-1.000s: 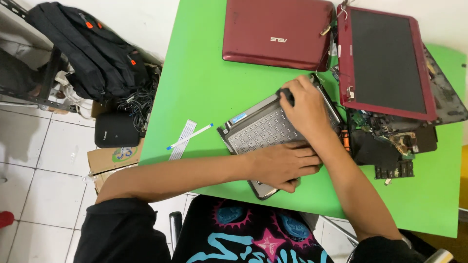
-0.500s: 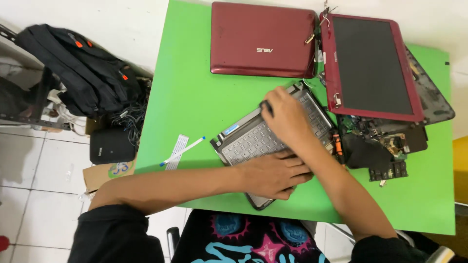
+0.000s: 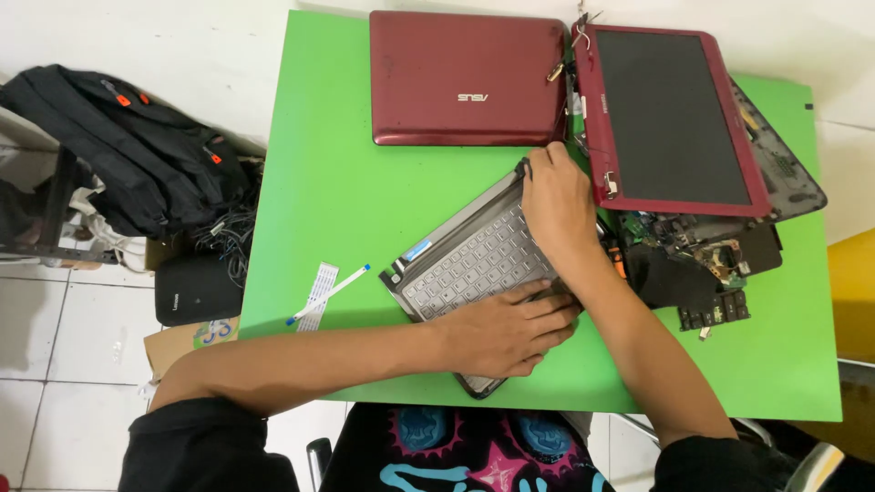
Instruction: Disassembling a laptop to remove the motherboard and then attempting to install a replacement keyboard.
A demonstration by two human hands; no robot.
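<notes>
now both hands press the grey keyboard panel (image 3: pixel 474 264): left hand (image 3: pixel 506 333) flat, right hand (image 3: pixel 556 205) gripping its top edge.

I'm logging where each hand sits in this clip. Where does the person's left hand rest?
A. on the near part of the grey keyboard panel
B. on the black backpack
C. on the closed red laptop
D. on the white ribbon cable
A: the left hand lies flat on the near end of the grey keyboard panel, while the right hand grips its far edge.
</notes>
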